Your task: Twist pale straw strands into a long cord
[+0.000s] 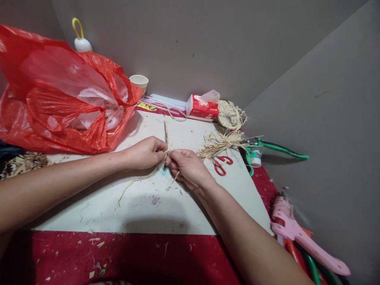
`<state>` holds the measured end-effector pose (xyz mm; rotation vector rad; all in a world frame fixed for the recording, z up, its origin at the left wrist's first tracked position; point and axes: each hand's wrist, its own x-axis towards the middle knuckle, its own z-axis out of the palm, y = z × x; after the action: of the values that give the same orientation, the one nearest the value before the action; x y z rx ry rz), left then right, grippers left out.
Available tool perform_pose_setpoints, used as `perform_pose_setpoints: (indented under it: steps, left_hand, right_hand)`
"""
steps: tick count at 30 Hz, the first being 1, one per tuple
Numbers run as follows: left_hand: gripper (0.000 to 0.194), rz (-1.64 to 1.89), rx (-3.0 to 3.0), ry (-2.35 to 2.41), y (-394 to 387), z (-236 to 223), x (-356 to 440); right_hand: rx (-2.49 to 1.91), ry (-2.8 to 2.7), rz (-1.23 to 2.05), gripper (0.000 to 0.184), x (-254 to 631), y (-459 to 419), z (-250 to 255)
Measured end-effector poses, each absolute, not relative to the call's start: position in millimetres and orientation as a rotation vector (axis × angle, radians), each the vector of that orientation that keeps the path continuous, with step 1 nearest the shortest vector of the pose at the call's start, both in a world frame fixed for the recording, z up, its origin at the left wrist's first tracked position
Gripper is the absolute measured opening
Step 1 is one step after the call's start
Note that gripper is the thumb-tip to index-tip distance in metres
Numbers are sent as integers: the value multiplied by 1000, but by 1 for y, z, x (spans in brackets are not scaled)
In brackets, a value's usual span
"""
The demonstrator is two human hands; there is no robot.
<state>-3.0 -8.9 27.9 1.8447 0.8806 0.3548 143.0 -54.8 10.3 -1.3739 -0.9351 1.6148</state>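
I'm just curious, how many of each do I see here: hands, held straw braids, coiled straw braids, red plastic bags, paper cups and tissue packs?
Left hand and right hand: 2
Held straw braid: 1
Coiled straw braid: 1
Red plastic bag: 1
Paper cup: 1
Tissue pack: 1
Total: 7

"What's hidden?"
"The blades of the scissors [224, 170], and the braid [167, 132] where left hand [150, 153] and right hand [188, 166] pinch it."
"Cut off?"
"The bag [56, 105], at the left edge; its contents are unclear."
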Motion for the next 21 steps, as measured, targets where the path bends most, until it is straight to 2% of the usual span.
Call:
perform_pose_setpoints:
  steps: [3, 9, 15, 21]
  left_hand:
    - [13, 216, 1652, 902, -11, 38, -4]
    - [10, 119, 1569, 911, -18, 51, 2]
    - [14, 175, 1608, 968, -28, 40, 10]
    - [12, 248, 1644, 1075, -36, 30, 13]
  right_hand:
    - [-1372, -952, 1605, 20, 141, -56, 10]
    - [-1308, -973, 1663, 37, 142, -59, 12]
    - [-1220, -903, 1802, 36, 146, -60, 13]
    - [-1220, -933, 1767, 33, 142, -61, 10]
